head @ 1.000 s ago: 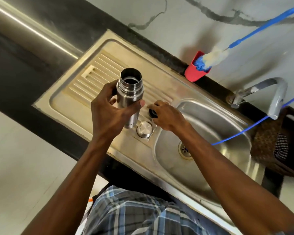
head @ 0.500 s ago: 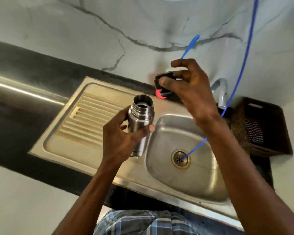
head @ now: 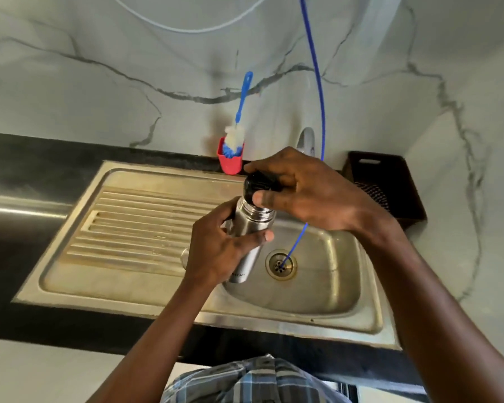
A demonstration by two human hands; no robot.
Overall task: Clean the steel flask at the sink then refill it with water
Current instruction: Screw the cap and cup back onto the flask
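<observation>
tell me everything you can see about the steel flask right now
The steel flask is a slim cylinder of brushed silver metal with ridged rings round its neck and small dark lettering near its base. It is held in the air, tilted, above the edge of the sink basin. The left hand grips its body, thumb across the front. A black stopper sits at its mouth, pinched by the right hand; whether it is fully seated cannot be told. No water shows on it.

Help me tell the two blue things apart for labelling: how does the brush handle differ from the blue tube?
The brush handle is short, straight and stands in the red cup; the blue tube is long, thin, curved, and hangs from above into the sink drain. Both are blue.
</observation>
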